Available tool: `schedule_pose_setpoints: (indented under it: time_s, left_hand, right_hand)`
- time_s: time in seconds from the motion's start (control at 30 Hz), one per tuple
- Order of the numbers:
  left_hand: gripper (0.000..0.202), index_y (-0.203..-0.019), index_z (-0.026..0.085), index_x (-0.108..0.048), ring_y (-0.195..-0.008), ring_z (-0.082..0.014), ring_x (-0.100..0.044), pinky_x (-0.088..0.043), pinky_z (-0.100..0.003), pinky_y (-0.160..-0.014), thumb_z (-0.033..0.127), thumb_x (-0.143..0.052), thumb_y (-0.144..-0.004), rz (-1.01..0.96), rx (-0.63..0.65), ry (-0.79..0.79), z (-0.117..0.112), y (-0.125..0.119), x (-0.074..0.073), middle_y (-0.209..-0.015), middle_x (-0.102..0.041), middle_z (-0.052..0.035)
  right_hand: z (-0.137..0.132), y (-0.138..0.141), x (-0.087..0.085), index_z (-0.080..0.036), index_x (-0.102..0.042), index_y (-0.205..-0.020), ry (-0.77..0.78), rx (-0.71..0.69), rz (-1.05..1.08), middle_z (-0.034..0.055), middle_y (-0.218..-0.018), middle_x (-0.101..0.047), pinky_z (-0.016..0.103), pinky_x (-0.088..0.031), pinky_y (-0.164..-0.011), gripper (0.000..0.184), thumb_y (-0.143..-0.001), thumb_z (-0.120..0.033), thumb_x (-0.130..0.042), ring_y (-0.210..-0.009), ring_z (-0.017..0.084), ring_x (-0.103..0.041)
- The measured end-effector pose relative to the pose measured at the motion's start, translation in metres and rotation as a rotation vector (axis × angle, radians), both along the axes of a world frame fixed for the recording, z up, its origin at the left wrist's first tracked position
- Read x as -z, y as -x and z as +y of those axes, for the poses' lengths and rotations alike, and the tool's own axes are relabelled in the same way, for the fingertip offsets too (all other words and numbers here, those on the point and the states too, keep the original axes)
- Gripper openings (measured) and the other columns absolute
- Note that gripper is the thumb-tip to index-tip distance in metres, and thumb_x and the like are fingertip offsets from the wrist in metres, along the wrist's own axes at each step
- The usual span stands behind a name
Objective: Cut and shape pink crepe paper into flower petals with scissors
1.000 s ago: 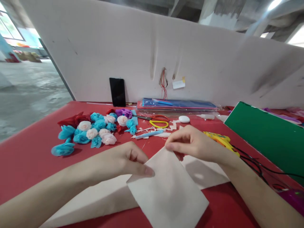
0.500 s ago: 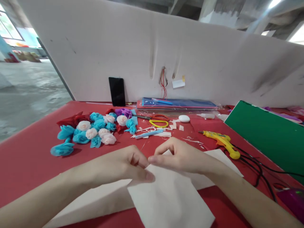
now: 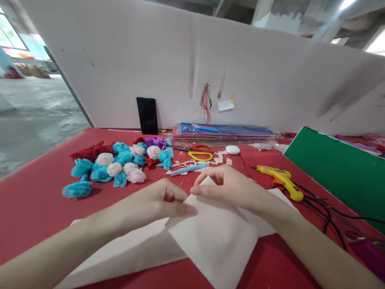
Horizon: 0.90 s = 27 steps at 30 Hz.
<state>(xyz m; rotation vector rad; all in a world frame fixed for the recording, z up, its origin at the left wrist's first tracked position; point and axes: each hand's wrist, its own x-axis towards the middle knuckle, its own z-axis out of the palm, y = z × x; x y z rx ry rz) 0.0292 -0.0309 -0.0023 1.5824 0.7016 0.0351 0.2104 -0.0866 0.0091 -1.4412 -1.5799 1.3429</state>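
A square sheet of pale paper (image 3: 216, 237) hangs tilted between my hands, one corner pointing up. My left hand (image 3: 171, 198) pinches its upper left edge, thumb on the near side. Close beside it, my right hand (image 3: 222, 186) grips the sheet near the top corner between thumb and bent fingers. Under both forearms lies a long strip of the same pale paper (image 3: 135, 253) on the red table. Where the fingers sit behind the sheet, they are hidden.
Blue, white and red paper flowers (image 3: 120, 166) lie at left. Beyond my hands are scissors (image 3: 200, 155), a light blue stick (image 3: 188, 169) and paper scraps. At right lie a yellow glue gun (image 3: 279, 178) with black cords and a green board (image 3: 337, 172). A phone (image 3: 147, 115) leans on the wall.
The square sheet has turned in my hands, so its lower corner now points down towards me. Both hands have risen slightly, and the right one has shifted up along the sheet's edge.
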Motion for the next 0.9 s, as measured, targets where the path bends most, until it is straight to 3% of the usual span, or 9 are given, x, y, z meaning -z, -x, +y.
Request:
schedule_pose_setpoints:
  time_s: [0.13,0.27,0.37,0.47,0.57,0.7,0.9]
  left_hand:
    - [0.030,-0.050,0.013,-0.050,-0.047,-0.0058,-0.026,-0.019,-0.020,-0.045,0.030,-0.064,-0.072,0.032,0.021,-0.044,0.001,0.000,0.002,-0.047,-0.032,0.0069]
    - [0.023,-0.066,0.014,-0.066,-0.050,-0.0075,-0.041,-0.030,-0.018,-0.048,0.035,-0.060,-0.076,0.026,0.022,0.031,0.003,0.001,-0.001,-0.052,-0.048,0.0042]
    - [0.023,-0.069,0.014,-0.069,-0.049,-0.0078,-0.042,-0.031,-0.019,-0.048,0.035,-0.061,-0.075,0.006,-0.005,0.054,0.004,0.002,-0.002,-0.053,-0.051,0.0032]
    - [0.023,-0.065,0.014,-0.068,-0.048,-0.0074,-0.039,-0.029,-0.019,-0.047,0.035,-0.063,-0.073,-0.005,-0.063,0.018,0.004,0.001,0.000,-0.050,-0.047,0.0038]
    - [0.023,-0.057,0.014,-0.063,-0.048,-0.0082,-0.040,-0.029,-0.020,-0.047,0.032,-0.065,-0.071,-0.027,-0.110,-0.002,0.003,0.000,0.002,-0.050,-0.046,0.0039]
    - [0.025,-0.054,0.015,-0.058,-0.049,-0.0086,-0.041,-0.030,-0.020,-0.047,0.031,-0.064,-0.071,-0.054,-0.120,0.026,0.003,-0.001,0.001,-0.050,-0.047,0.0041]
    - [0.024,-0.061,0.016,-0.067,-0.048,-0.0101,-0.044,-0.031,-0.021,-0.048,0.037,-0.064,-0.072,0.002,-0.137,-0.082,0.003,0.000,-0.003,-0.047,-0.050,0.0037]
  right_hand:
    - [0.005,-0.002,0.007,-0.015,-0.060,-0.066,0.036,-0.050,0.030,-0.0078,-0.051,-0.040,0.017,-0.022,-0.040,0.021,-0.069,-0.033,-0.070,-0.045,0.003,-0.032]
    - [0.011,-0.017,0.004,-0.014,-0.061,-0.062,-0.003,-0.069,0.037,-0.0063,-0.046,-0.045,0.018,-0.029,-0.043,0.022,-0.073,-0.032,-0.067,-0.043,0.004,-0.038]
    - [0.014,-0.023,0.000,-0.015,-0.057,-0.064,-0.085,0.062,0.049,-0.0026,-0.051,-0.054,0.020,-0.035,-0.045,0.030,-0.081,-0.039,-0.057,-0.045,0.007,-0.045]
    - [0.014,-0.019,0.001,-0.016,-0.059,-0.075,-0.201,0.165,0.056,0.0008,-0.069,-0.060,0.020,-0.038,-0.053,0.036,-0.088,-0.045,-0.043,-0.059,0.008,-0.051]
    - [0.010,-0.011,0.002,-0.016,-0.061,-0.081,-0.284,0.109,-0.066,0.0015,-0.078,-0.059,0.022,-0.040,-0.060,0.031,-0.088,-0.042,-0.045,-0.069,0.010,-0.052]
    - [0.004,-0.005,0.001,-0.016,-0.055,-0.070,-0.370,0.054,-0.173,-0.0010,-0.068,-0.052,0.021,-0.037,-0.057,0.026,-0.087,-0.034,-0.047,-0.065,0.010,-0.048]
    - [0.003,-0.007,-0.001,-0.016,-0.051,-0.067,-0.387,0.102,-0.134,-0.0038,-0.064,-0.047,0.020,-0.032,-0.052,0.025,-0.087,-0.032,-0.050,-0.058,0.008,-0.042]
